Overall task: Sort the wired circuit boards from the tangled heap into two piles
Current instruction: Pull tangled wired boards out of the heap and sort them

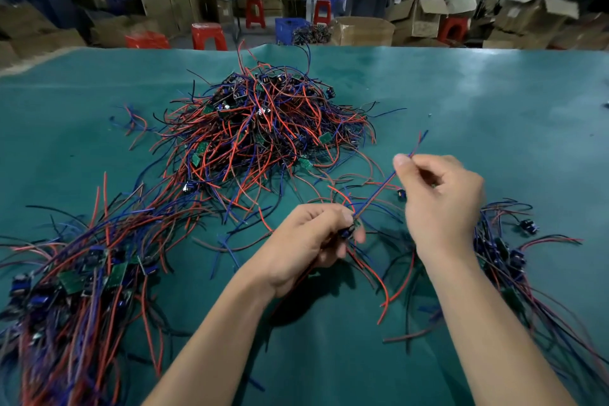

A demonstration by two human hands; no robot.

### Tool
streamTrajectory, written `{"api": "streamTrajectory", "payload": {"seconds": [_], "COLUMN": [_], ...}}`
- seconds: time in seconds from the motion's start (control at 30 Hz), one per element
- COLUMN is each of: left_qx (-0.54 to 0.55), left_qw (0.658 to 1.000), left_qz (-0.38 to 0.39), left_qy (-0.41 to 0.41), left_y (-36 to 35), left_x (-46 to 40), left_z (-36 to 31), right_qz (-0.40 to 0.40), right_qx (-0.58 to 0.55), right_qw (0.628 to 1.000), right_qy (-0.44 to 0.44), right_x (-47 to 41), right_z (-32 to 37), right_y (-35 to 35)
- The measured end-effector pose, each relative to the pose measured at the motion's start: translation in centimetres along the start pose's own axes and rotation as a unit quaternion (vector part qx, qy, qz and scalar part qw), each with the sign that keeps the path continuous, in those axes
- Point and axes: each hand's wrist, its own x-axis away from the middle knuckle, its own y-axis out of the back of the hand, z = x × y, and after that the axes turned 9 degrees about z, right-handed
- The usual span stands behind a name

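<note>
Green felt-like matting covers the desk, soft and faintly creased, and at its near left edge lies the larger sorted pile: small green boards with dark blue components, their thin red, blue and black leads combed roughly towards the far right. Behind it, mid-desk, the tangled heap mounds up, pliant insulated wires looped every way with board corners poking out. Next comes the left hand, fingers curled tight round one small wired circuit board held just above the mat. From that board a paired red-and-blue lead runs taut up and to the right, its long axis slanting away from the person, to the right hand, which pinches it between thumb and forefinger near the free end. Just beyond that wrist, on the right, sits the smaller pile, so the right side looks the nearer drop, though which pile this board belongs to I cannot tell
</note>
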Motion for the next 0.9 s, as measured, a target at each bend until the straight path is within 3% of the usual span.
{"api": "streamTrajectory", "payload": {"seconds": [0.2, 0.27, 0.33, 0.43, 0.5, 0.67, 0.8, 0.9], "left_qx": [0.019, 0.054, 0.062, 0.025, 0.006, 0.014, -0.014, -0.071], "left_qw": [1.0, 0.997, 0.996, 0.995, 0.994, 0.995, 0.999, 0.997], "left_qz": [-0.016, -0.044, -0.066, -0.092, -0.106, -0.101, -0.036, -0.042], "left_qy": [-0.008, -0.017, -0.022, -0.03, -0.03, -0.012, -0.018, -0.012], "left_y": [0.0, 0.4, 0.6, 0.6, 0.6, 0.8, 0.6, 0.5], "left_x": [0.0, -0.1, -0.2, -0.1, 0.1, 0.1, 0.1, 0.0], "left_z": [0.3, 0.3, 0.5, 0.8, 0.8, 0.8, 0.6, 0.8], "right_qz": [-0.171, -0.171, -0.036, 0.285, 0.353, 0.288, 0.136, 0.013], "right_qx": [-0.005, -0.03, -0.094, -0.067, -0.075, -0.048, -0.11, -0.137], "right_qw": [0.981, 0.979, 0.985, 0.952, 0.932, 0.956, 0.985, 0.99], "right_qy": [-0.087, -0.111, -0.144, -0.091, -0.042, 0.008, -0.016, -0.016], "right_x": [-1.3, -0.7, 0.2, 2.2, 2.9, 2.2, 0.4, -1.1], "right_z": [-1.0, -0.3, 0.6, 1.7, 2.0, 2.1, 2.6, 4.4], "right_y": [1.2, 0.7, -0.4, -2.0, -2.5, -1.7, -0.3, 1.6]}}
